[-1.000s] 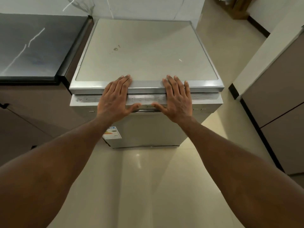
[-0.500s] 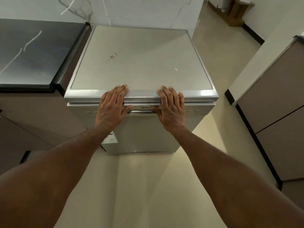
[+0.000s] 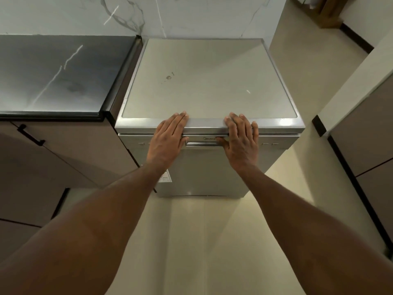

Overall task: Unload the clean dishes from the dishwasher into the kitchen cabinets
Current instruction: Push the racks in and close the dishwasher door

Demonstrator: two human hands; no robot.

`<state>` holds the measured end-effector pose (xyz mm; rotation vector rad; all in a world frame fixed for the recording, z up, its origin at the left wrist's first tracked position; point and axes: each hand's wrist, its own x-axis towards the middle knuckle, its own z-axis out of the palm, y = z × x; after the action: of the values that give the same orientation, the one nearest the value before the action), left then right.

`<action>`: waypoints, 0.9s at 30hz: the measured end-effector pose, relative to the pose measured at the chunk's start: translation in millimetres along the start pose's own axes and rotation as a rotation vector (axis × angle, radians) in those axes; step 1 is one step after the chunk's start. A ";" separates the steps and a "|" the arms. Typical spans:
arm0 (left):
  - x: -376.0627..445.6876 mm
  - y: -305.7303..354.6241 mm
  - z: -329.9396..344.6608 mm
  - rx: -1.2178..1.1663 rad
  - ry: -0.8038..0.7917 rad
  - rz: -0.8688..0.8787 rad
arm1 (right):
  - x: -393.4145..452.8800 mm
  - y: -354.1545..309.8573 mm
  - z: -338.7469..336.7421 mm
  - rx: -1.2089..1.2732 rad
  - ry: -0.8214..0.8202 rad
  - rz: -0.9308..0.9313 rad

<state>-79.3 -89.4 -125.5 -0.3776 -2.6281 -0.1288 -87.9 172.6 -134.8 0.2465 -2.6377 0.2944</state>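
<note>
A silver freestanding dishwasher (image 3: 208, 81) stands in the middle of the view, its door (image 3: 212, 171) closed flush against the body. My left hand (image 3: 168, 141) and my right hand (image 3: 240, 141) lie flat over the front top edge, fingers straight and pointing away from me. Both thumbs reach down to the recessed door handle (image 3: 202, 143) between the hands. No dishes are visible; the inside of the machine is hidden.
A dark glossy countertop (image 3: 53, 75) adjoins the dishwasher on the left, with brown cabinets and a black bar handle (image 3: 30, 135) below it. More brown cabinets (image 3: 365, 135) stand at the right. Beige tiled floor (image 3: 202, 241) lies in front, and a wooden stand (image 3: 325, 13) sits far back right.
The door's top edge stood out from the body a second ago and now sits flush. Both hands stayed on the front edge, and the view shifted downward over the machine.
</note>
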 end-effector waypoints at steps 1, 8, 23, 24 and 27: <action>-0.4 0.2 1.3 -0.004 0.014 0.004 | 0.0 -0.1 0.4 -0.002 0.002 0.001; -0.9 -2.5 4.3 -0.044 0.068 0.017 | 1.4 2.5 4.9 -0.023 0.051 0.002; 0.3 2.6 5.6 -0.147 0.196 -0.021 | 4.7 -1.3 4.6 -0.050 0.112 0.026; 0.5 1.9 5.4 -0.148 0.201 -0.016 | 4.9 -1.2 4.2 -0.055 0.112 0.022; 0.9 2.2 5.4 -0.159 0.210 -0.018 | 3.7 -1.5 3.9 -0.067 0.123 0.021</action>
<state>-81.9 -86.2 -129.8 -0.3720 -2.4213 -0.3648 -92.5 169.8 -136.2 0.1734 -2.5241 0.2204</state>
